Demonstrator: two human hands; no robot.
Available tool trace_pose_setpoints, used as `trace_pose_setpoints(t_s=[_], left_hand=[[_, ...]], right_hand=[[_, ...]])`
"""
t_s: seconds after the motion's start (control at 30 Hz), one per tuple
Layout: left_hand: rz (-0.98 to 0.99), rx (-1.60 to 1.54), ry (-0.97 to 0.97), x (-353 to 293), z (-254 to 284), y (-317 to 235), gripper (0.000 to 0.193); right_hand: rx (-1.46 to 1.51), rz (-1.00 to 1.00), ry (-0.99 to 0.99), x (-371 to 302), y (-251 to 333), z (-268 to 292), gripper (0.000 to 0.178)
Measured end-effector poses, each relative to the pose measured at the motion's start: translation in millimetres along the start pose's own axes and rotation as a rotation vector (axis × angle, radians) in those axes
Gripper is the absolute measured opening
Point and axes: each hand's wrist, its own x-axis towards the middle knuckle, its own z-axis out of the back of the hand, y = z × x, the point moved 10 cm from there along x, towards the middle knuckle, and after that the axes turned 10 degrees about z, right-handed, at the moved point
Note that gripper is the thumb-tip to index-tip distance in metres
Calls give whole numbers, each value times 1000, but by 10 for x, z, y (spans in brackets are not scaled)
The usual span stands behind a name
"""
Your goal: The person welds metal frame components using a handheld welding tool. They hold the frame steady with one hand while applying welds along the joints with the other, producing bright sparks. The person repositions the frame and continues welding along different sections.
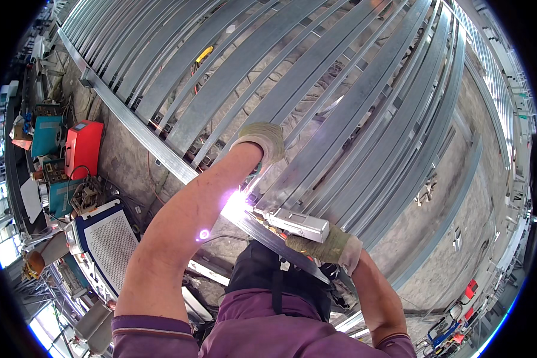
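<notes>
Silver torch (304,224) in right hand (334,246); arc (236,206) leftward at steel rail (154,145).

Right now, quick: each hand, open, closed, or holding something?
Left hand: gloved, at the metal bars; fingers mostly hidden, so its grip cannot be told.
Right hand: gloved, closed, holding the silver boxy tool.

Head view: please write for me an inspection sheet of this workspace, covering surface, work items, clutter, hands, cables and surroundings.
Surface: grey floor visible below bars.
Work items: many bars; rail along their ends; glare at rail; silver tool.
Clutter: yellow item among bars, kind unclear; red box, left.
Hands: both gloved; left hand near glare, grip unclear; right hand holds tool.
Cables: loose cables between bars.
Surroundings: windows at left rim; perforated panel, lower left.
</notes>
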Motion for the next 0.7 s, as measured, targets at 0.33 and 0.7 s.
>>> trace_pose_setpoints(t_s=[0.33,0.7], left_hand=[[-15,9,7,66,-42,-17,40],[-19,18,-48,26,-18,-22,38]], right_hand=[[124,152,-55,31,-308,-37,64],[5,48,-95,-102,-199,-22,63]])
